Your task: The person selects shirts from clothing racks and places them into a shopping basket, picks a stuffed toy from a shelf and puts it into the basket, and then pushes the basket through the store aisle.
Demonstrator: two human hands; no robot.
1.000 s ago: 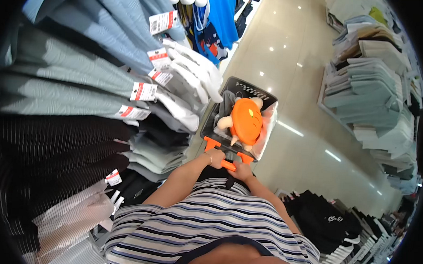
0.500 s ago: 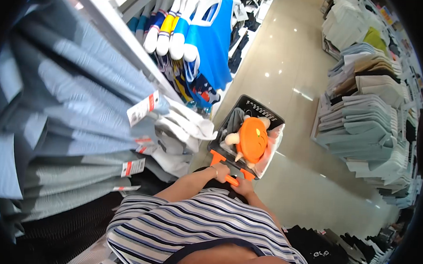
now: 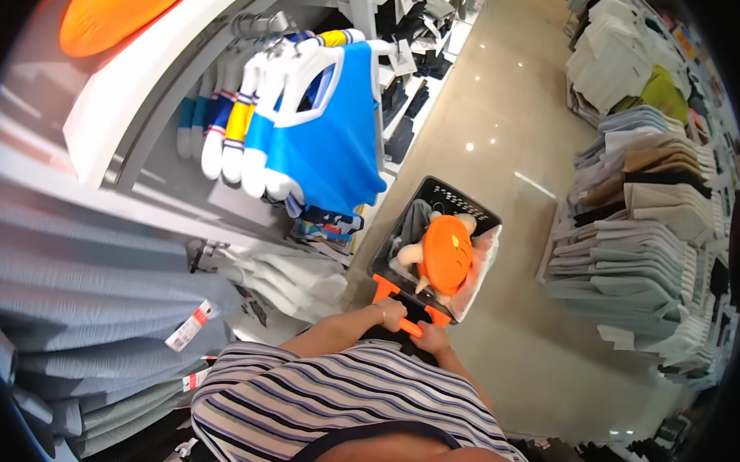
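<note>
left hand [image 3: 393, 315]: wrapped round the orange handle [image 3: 410, 326], a full grasp, thin bracelet [image 3: 382, 316] showing at the wrist.
right hand [image 3: 431, 338]: on the same handle, just to the right, grasping it too, a strip of orange bare between the two.
black basket [image 3: 464, 202]: right beyond the handle, on the shiny floor [image 3: 515, 113] of the aisle, holes punched in its far wall.
orange plush toy [image 3: 446, 255]: there it lies, mid-basket, pale stubby limbs poking out.
grey cloth [image 3: 416, 222]: bunched along the basket's left, beside the toy.
striped shirt [image 3: 354, 395]: on the person, near, behind the grip.
near left: blue-grey garments [image 3: 96, 273] hanging in a row, a red-and-white price tag [image 3: 190, 326] facing up.
far left: a bright blue top [image 3: 332, 147] fronting its rail on white hangers, well apart from both hands.
right side: across the aisle, grey and white garments [image 3: 616, 266] packed tight, an olive piece [image 3: 665, 91] farther off.
</note>
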